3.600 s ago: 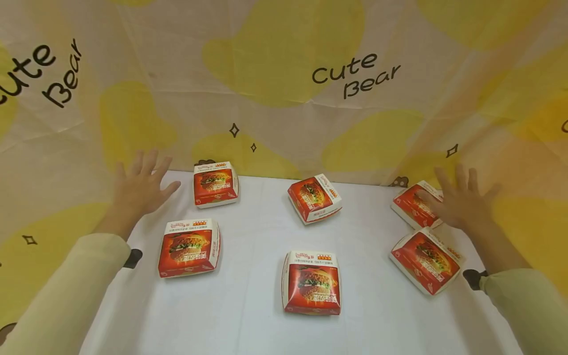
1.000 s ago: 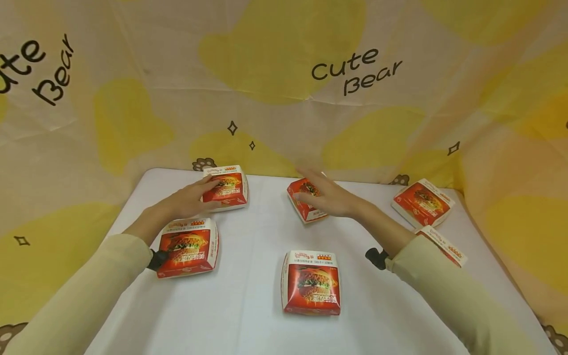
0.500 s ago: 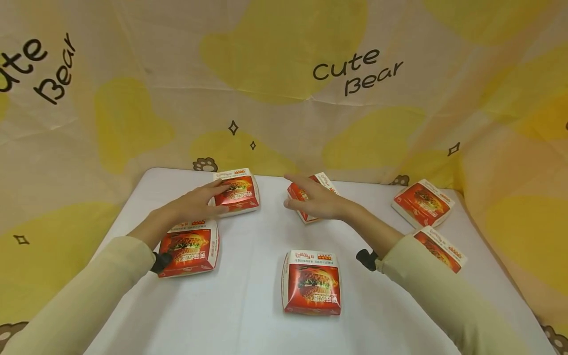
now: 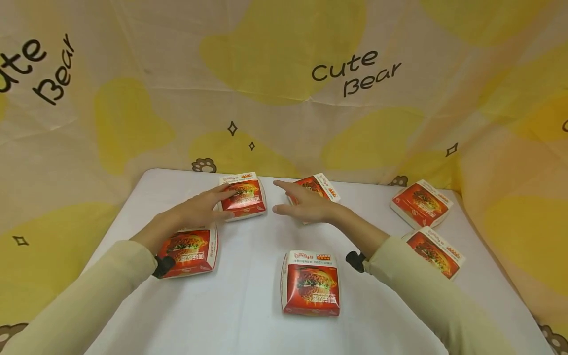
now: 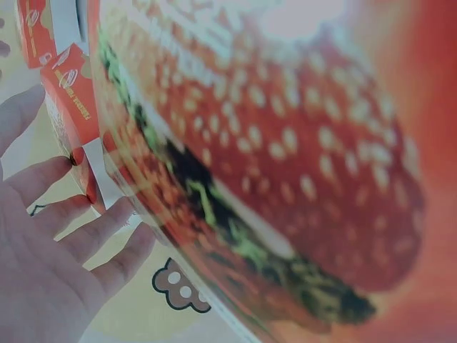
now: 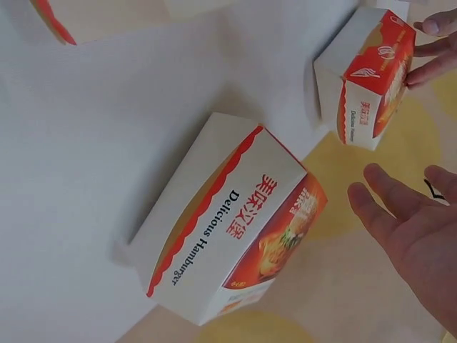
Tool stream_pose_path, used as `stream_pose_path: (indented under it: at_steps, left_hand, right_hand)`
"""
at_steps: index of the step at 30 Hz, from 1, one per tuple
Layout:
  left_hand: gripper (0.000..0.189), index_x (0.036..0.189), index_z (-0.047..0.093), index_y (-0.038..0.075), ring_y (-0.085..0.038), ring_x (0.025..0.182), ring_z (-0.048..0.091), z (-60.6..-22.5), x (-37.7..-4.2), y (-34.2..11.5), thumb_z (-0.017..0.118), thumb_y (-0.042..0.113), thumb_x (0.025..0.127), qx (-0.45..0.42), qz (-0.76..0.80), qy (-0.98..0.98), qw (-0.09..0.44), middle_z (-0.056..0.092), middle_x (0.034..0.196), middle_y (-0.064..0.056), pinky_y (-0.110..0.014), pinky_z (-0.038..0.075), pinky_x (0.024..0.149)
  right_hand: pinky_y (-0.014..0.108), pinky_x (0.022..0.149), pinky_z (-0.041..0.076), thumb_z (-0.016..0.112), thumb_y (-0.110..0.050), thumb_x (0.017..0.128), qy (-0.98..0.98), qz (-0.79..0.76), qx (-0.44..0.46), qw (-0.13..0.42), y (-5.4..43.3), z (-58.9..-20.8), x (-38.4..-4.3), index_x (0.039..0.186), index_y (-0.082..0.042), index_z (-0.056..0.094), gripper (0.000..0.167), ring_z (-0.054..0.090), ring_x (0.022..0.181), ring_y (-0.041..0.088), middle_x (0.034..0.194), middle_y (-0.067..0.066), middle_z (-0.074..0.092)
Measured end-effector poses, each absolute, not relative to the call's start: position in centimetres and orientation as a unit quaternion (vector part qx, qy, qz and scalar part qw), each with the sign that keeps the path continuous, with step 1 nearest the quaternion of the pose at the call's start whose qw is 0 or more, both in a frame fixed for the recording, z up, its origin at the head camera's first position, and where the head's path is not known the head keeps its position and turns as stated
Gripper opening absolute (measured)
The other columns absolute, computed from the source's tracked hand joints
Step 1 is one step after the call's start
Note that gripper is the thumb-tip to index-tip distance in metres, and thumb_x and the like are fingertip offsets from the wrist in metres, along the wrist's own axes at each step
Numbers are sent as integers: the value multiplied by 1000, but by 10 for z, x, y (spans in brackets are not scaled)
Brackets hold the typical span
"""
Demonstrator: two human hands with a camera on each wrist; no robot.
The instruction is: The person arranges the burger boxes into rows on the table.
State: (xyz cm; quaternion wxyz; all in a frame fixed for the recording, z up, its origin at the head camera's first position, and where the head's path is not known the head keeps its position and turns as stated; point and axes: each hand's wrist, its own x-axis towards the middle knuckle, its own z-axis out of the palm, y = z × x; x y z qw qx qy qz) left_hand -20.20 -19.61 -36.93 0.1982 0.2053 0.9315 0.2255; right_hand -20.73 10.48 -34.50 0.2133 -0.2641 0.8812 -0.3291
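Several red and white hamburger boxes lie on the white table. My left hand [image 4: 197, 209] has its fingers extended onto the back-left hamburger box [image 4: 248, 199]; the right wrist view shows those fingers [image 6: 432, 68] touching that box's printed side. My right hand [image 4: 306, 203] hovers before the back-middle box [image 4: 327, 187], hiding part of it. Its fingers point left, spread and holding nothing, and in the right wrist view a gap separates it from that box [image 6: 228, 221]. Under my left wrist sits another box [image 4: 191, 251], filling much of the left wrist view.
One box [image 4: 312, 286] lies at the front middle of the table [image 4: 253, 325]. Two more, a far one [image 4: 422, 203] and a nearer one [image 4: 439, 251], lie almost touching at the right. A yellow-patterned cloth [image 4: 266, 98] hangs behind the table and along its sides.
From beyond the outer boxes, both hands have come inward. The back-left box has slid right and slightly nearer with my left hand. My right hand keeps drifting left; the back-middle box has barely moved.
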Motion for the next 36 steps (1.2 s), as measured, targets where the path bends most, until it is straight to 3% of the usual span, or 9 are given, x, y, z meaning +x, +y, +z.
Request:
stream_pose_path:
  at_steps: [15,25,36]
  left_hand:
    - [74,157,31,11,-49,146,17,-371,-197,-182,59,46,97,213,220,931,201,13,164,-20,-70,25,109]
    - [72,155,34,9,-48,147,17,-369,-192,-178,57,47,98,218,226,928,203,16,164,-19,-72,25,108]
    - [65,153,39,6,-47,145,22,-369,-193,-175,60,37,99,232,228,929,177,25,160,-22,-69,27,108]
  right_hand:
    - [53,110,37,57,-38,98,876,-291,-289,255,90,-357,-206,157,-12,29,70,42,139,35,159,11,34]
    - [48,117,27,56,-40,98,883,-250,-302,257,84,-360,-204,155,-7,34,70,27,147,29,160,12,32]
    - [50,116,30,55,-42,97,890,-217,-305,260,85,-364,-205,155,-7,34,70,28,147,32,160,16,31]
